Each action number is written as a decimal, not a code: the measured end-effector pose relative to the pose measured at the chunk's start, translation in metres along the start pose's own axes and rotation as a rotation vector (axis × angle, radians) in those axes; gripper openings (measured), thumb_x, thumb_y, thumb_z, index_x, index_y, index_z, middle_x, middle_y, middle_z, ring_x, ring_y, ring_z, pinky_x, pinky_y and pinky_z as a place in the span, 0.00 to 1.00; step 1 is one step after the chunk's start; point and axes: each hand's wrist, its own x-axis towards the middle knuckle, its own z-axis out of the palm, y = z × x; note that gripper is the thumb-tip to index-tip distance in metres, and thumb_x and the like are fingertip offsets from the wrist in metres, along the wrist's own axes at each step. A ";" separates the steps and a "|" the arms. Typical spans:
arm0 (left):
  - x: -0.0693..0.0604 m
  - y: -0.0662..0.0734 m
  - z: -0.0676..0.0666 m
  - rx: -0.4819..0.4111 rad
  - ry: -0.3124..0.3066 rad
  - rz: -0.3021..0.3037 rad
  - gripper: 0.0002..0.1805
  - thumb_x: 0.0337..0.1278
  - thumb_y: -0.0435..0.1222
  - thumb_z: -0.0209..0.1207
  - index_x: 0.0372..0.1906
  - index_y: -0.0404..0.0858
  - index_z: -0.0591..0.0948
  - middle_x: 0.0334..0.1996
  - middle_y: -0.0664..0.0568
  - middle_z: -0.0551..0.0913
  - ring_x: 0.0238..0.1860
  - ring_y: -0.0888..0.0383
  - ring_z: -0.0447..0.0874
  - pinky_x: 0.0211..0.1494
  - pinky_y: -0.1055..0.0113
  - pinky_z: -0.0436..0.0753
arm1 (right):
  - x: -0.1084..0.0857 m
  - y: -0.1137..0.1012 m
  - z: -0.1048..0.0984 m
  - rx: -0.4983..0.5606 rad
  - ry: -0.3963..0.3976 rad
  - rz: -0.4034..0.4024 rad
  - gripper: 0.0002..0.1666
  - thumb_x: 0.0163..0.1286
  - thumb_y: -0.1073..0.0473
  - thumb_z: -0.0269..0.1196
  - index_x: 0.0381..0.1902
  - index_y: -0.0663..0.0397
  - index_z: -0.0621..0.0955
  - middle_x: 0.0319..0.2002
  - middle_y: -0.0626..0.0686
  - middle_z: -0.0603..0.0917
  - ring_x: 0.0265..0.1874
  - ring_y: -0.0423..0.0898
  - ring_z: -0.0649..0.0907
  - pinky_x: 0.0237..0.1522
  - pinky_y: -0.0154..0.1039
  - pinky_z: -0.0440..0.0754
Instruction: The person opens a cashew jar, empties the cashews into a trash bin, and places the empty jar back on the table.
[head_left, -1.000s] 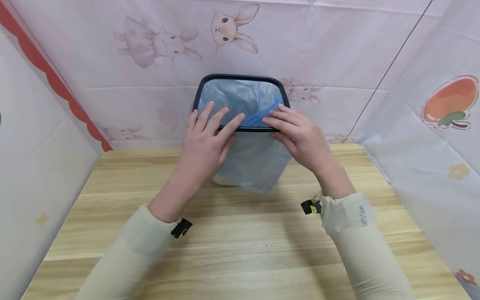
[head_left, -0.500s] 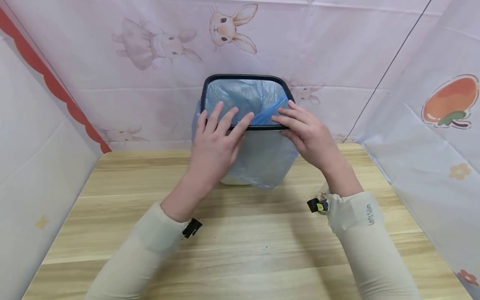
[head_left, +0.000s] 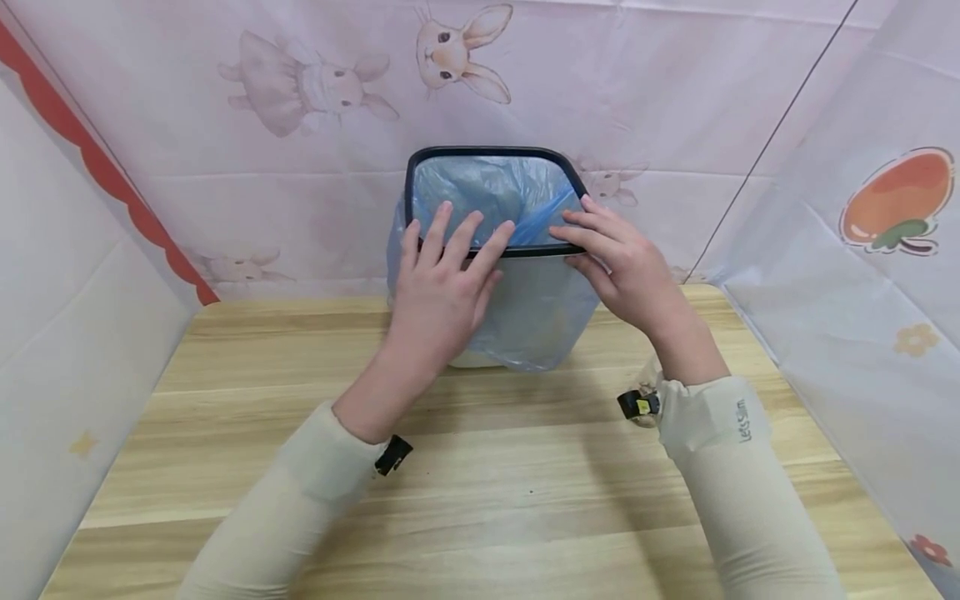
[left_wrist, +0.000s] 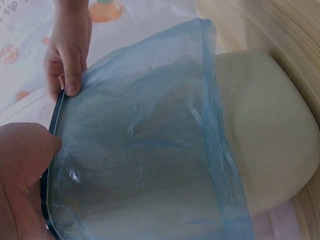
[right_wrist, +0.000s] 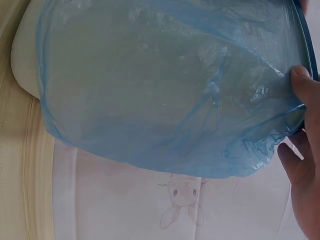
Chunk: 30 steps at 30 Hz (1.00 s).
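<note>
A cream trash can [left_wrist: 267, 130] with a black rim [head_left: 487, 151] stands at the back of the table in the head view. A thin blue plastic bag [head_left: 528, 317] lines it and hangs folded over the outside, leaving the base bare. My left hand [head_left: 438, 292] grips the front left of the rim, fingers reaching inside over the bag. At the front right corner my right hand [head_left: 633, 271] pinches rim and bag, its thumb [right_wrist: 301, 80] pressing from outside in the right wrist view. Some of the fingertips inside are hidden in the wrist views.
The wood-grain table [head_left: 480, 500] extends toward me in front of the can. A rabbit-printed wall cloth [head_left: 315, 225] rises close behind it. More printed cloth [head_left: 847, 275] encloses the right side, and a white one the left.
The can has shifted slightly to the right and back, with both hands moving along on its rim. Their grip looks much the same.
</note>
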 end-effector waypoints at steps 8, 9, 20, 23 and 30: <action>0.002 0.007 0.001 0.013 0.003 0.011 0.29 0.76 0.49 0.47 0.77 0.54 0.62 0.71 0.45 0.69 0.76 0.40 0.55 0.74 0.38 0.54 | -0.004 0.000 -0.006 -0.007 -0.018 0.036 0.22 0.65 0.66 0.67 0.58 0.52 0.83 0.61 0.60 0.81 0.71 0.60 0.70 0.73 0.50 0.64; 0.002 0.007 0.001 0.011 0.004 0.012 0.29 0.76 0.49 0.47 0.77 0.54 0.62 0.71 0.45 0.69 0.76 0.39 0.55 0.74 0.38 0.55 | -0.005 -0.001 -0.006 -0.004 -0.020 0.041 0.22 0.65 0.65 0.68 0.58 0.52 0.84 0.61 0.60 0.81 0.71 0.59 0.69 0.73 0.50 0.64; 0.000 0.001 0.010 -0.271 0.182 0.037 0.24 0.73 0.46 0.53 0.70 0.54 0.73 0.67 0.49 0.76 0.75 0.43 0.61 0.75 0.37 0.50 | -0.008 0.000 -0.010 -0.048 -0.059 0.081 0.30 0.65 0.59 0.70 0.65 0.49 0.79 0.68 0.58 0.75 0.73 0.58 0.66 0.73 0.53 0.63; -0.003 -0.001 0.011 -0.313 0.238 0.059 0.24 0.70 0.45 0.57 0.68 0.53 0.75 0.64 0.49 0.78 0.75 0.43 0.61 0.75 0.36 0.49 | -0.010 -0.002 -0.014 -0.048 -0.080 0.097 0.35 0.64 0.57 0.71 0.69 0.47 0.75 0.71 0.58 0.71 0.75 0.56 0.63 0.73 0.54 0.61; -0.010 0.004 0.005 -0.415 0.366 0.130 0.25 0.60 0.37 0.64 0.64 0.47 0.78 0.63 0.47 0.79 0.75 0.44 0.60 0.76 0.37 0.50 | -0.024 -0.010 -0.034 -0.050 -0.086 0.132 0.41 0.62 0.55 0.72 0.72 0.47 0.71 0.72 0.57 0.69 0.76 0.55 0.61 0.75 0.52 0.59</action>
